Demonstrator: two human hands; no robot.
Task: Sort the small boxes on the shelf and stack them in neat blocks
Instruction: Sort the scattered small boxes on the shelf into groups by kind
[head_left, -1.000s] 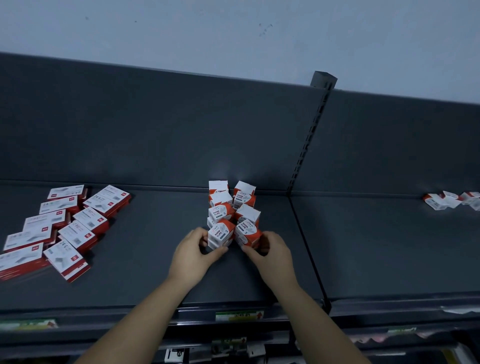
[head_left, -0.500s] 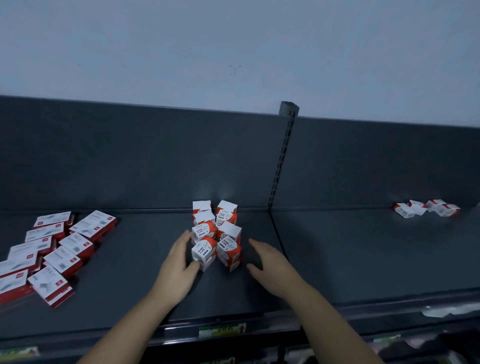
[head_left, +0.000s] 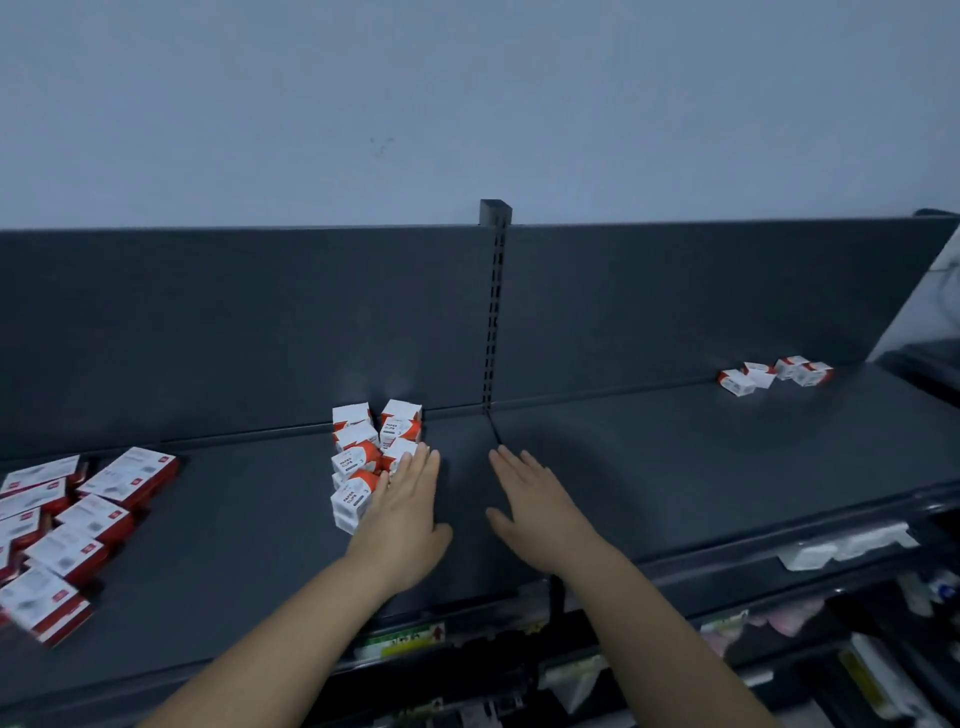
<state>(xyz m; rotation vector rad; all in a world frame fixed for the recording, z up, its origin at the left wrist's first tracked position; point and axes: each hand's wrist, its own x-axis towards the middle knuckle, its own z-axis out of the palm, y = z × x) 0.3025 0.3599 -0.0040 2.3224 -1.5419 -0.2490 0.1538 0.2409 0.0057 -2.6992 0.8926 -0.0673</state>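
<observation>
We see small white-and-orange boxes (head_left: 358, 462) stacked in two uneven, tilted columns on the dark shelf (head_left: 675, 467). At their nine o'clock, flatter white-and-red boxes (head_left: 93, 521) lie scattered. At their two o'clock, well apart, four small boxes (head_left: 759, 375) lie loose.

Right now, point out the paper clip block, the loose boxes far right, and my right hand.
paper clip block (head_left: 356, 461): head view, face of a middle box.
loose boxes (head_left: 736, 382): head view, top of the leftmost box.
right hand (head_left: 535, 506): head view, back of the hand.
</observation>
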